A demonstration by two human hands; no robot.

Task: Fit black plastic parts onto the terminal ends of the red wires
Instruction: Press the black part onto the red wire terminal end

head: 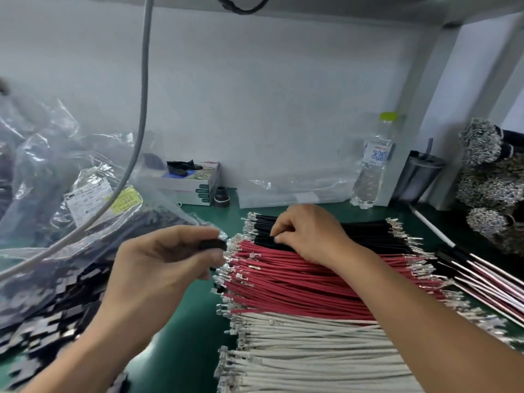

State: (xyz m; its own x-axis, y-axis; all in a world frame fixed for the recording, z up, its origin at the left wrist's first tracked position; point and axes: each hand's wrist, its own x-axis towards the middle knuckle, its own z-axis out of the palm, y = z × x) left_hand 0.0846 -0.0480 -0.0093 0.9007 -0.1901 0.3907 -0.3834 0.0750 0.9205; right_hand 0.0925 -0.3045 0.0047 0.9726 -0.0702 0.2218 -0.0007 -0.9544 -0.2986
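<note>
Left hand (167, 253), middle left of the frame: closed in a pinch on one black plastic part (213, 244), held just beside the metal tips at the left end of the red wires (297, 282). Right hand (306, 234), centre of the frame: curled, fingertips (276, 238) pressed down where the black wires (368, 231) meet the red ones; picking at a strand, but no way to tell whether one is gripped, nor which colour.

Red wires: a flat stack across the middle of the frame on the green mat (184, 316), between the black wires above and the white wires (312, 355) below. Long axis roughly left to right, dropping slightly toward the lower right. Terminal ends (235, 268) at both ends; the near-left ones point toward the held part. Black plastic part: long axis about level, open end probably facing right toward the tips, though blurred.

Likely troubles from here:
- Wrong colour lifted, since the fingertips sit right on the black–red border.
- Several strands dragged up together, tips snagging on neighbours and scattering the stack.
- Tip pushed in crooked or upside down, bending the metal or failing to seat.
- Part slipping from a shallow pinch and dropping among the loose spares in the clear bag (56, 222) at lower left.
</note>
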